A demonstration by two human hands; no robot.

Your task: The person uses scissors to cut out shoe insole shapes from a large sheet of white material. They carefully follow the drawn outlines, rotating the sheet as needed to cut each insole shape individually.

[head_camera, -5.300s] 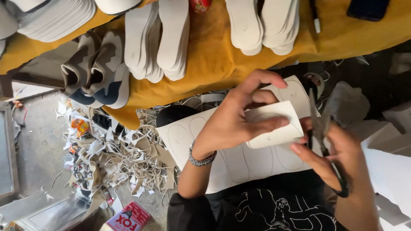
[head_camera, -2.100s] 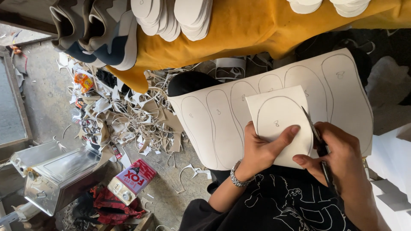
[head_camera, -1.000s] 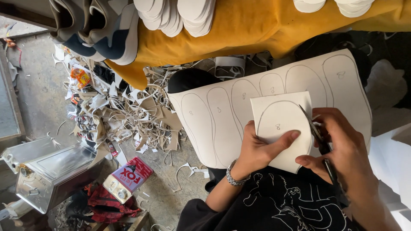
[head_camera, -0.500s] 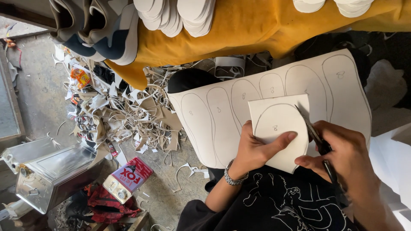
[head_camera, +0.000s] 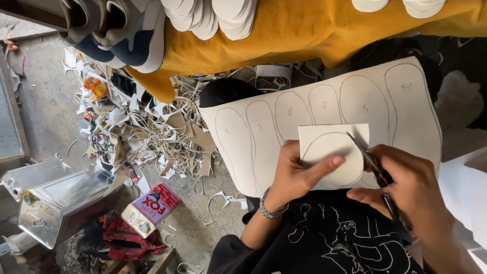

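My left hand (head_camera: 298, 175) grips a small white square of sheet material (head_camera: 324, 143) with a drawn sole outline on it, thumb across its face. My right hand (head_camera: 406, 185) holds dark scissors (head_camera: 373, 165), their blades cutting into the square's right edge along the drawn line. Beneath both lies a large white sheet (head_camera: 324, 106) on my lap, marked with several pencilled sole outlines.
A table with a mustard cloth (head_camera: 304, 35) carries stacks of white soles (head_camera: 218, 18) and shoe uppers (head_camera: 116, 35). Offcut scraps (head_camera: 147, 137) litter the concrete floor on the left. A metal tin box (head_camera: 61, 198) and a red can (head_camera: 151, 208) lie lower left.
The view dropped from the table to my lap. My left hand re-gripped the small square and turned it slightly, while the scissors advanced along its right edge.
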